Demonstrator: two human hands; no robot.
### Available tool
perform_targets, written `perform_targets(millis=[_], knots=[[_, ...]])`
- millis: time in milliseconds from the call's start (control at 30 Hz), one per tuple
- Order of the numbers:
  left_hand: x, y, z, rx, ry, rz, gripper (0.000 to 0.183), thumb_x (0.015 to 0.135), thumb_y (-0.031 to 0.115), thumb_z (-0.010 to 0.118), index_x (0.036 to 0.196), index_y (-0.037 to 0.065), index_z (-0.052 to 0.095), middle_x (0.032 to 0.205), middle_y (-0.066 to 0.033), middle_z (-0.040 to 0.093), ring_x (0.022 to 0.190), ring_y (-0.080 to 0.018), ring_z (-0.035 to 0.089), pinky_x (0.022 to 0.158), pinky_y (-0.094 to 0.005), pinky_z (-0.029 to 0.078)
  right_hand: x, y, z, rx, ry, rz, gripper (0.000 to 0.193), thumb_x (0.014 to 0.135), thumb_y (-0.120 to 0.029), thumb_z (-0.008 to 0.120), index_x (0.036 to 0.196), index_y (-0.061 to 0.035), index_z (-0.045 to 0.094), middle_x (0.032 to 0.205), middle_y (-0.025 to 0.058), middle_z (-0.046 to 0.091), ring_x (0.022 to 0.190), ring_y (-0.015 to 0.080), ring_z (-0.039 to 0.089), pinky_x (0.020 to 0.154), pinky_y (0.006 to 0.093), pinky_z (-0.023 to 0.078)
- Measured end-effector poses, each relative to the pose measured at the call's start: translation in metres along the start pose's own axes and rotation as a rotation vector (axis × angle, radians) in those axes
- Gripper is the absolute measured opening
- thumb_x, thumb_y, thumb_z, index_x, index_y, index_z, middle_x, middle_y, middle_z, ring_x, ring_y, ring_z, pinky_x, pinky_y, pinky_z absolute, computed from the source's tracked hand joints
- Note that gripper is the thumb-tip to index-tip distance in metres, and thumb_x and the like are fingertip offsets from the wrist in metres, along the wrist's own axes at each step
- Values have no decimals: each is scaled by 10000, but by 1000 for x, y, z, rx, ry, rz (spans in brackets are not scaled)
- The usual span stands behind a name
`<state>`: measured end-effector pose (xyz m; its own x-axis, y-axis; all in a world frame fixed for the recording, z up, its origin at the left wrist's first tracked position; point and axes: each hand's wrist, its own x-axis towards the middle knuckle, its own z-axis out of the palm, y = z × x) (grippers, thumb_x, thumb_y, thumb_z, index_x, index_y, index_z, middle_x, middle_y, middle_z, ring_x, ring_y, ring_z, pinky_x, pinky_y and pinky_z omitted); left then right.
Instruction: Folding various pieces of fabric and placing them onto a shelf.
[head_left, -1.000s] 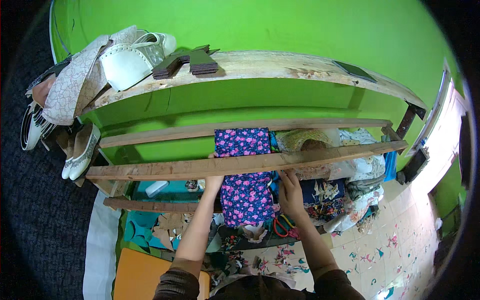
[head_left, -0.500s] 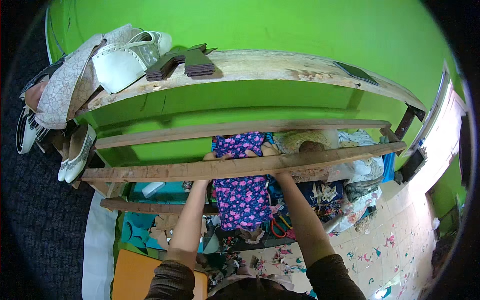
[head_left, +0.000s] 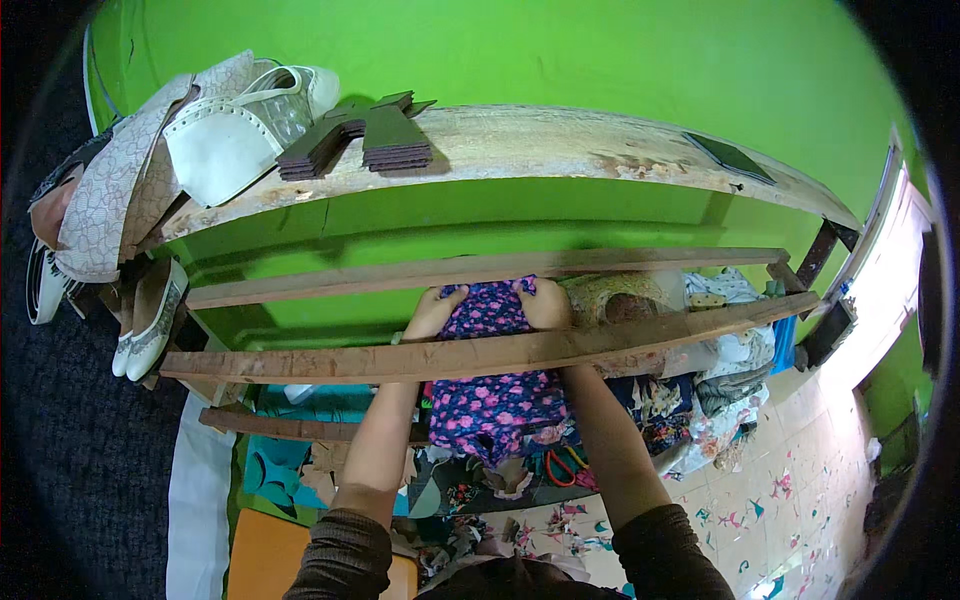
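Note:
A dark blue cloth with pink flowers [head_left: 490,410] runs beneath the front wooden rail. Its far edge is pinched at one corner by my left hand [head_left: 432,310] and at the other by my right hand [head_left: 547,304]. Both hands are behind the front rail [head_left: 400,361], with my forearms passing under it. The near end of the cloth hangs loosely, bunched at the bottom. Close by, scissors with red and yellow handles [head_left: 562,466] rest near the cloth's lower right.
A rear rail [head_left: 480,272] and a plank shelf [head_left: 560,150] cross above. The shelf bears brown cut pieces [head_left: 396,140], a white bag [head_left: 222,150] and a dark flat object [head_left: 730,157]. Folded fabrics [head_left: 735,350] lie at right, an orange board [head_left: 262,560] at lower left, and scraps on the tiled floor [head_left: 690,540].
My hands have risen and now grip the far edge of the flowered cloth, pulling it up behind the front rail. Its near end has become wider and more rumpled.

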<state>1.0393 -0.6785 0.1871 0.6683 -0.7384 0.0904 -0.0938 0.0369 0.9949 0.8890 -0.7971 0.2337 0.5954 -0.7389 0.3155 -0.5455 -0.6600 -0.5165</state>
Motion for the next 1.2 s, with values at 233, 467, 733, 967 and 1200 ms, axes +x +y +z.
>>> perform_targets(millis=[233, 467, 733, 967, 1200], knots=[[24, -33, -10, 123, 396, 309, 280, 817, 198, 565, 922, -60, 592, 891, -170, 633, 837, -256, 592, 733, -345, 447, -27, 12, 14, 275, 83, -192, 375, 789, -326, 552, 965, 3, 589, 899, 233, 584, 853, 374, 558, 749, 424, 443], [-21, -6, -24, 745, 320, 65, 565, 846, 420, 476, 1112, -77, 454, 1040, -300, 509, 979, -446, 461, 858, -470, 355, -113, 12, -47, -235, -138, -400, 290, 727, -89, 563, 997, 18, 559, 1047, 215, 536, 945, 371, 523, 818, 411, 418], [-196, 35, -6, 767, 142, 431, 502, 810, 259, 513, 1215, -21, 414, 1238, -229, 423, 1151, -377, 390, 965, -458, 278, -169, -14, -40, 58, 412, -623, 235, 710, -82, 564, 934, -18, 533, 947, 146, 525, 890, 330, 510, 782, 428, 411], [-232, 39, 20, 1127, 95, 620, 512, 771, 269, 558, 1224, 54, 453, 1286, -102, 432, 1182, -267, 398, 991, -437, 270, -179, -23, -48, -160, 319, -828, 373, 729, -130, 530, 1100, -115, 567, 1189, 56, 503, 1107, 233, 455, 953, 446, 311], [-266, 33, 40, 1271, 146, 487, 490, 744, 185, 580, 1205, 67, 467, 1278, -101, 435, 1185, -260, 397, 989, -441, 282, -198, 4, -48, -158, 99, -849, 416, 722, -129, 517, 1137, -90, 531, 1204, 65, 497, 1124, 220, 446, 977, 473, 276]])
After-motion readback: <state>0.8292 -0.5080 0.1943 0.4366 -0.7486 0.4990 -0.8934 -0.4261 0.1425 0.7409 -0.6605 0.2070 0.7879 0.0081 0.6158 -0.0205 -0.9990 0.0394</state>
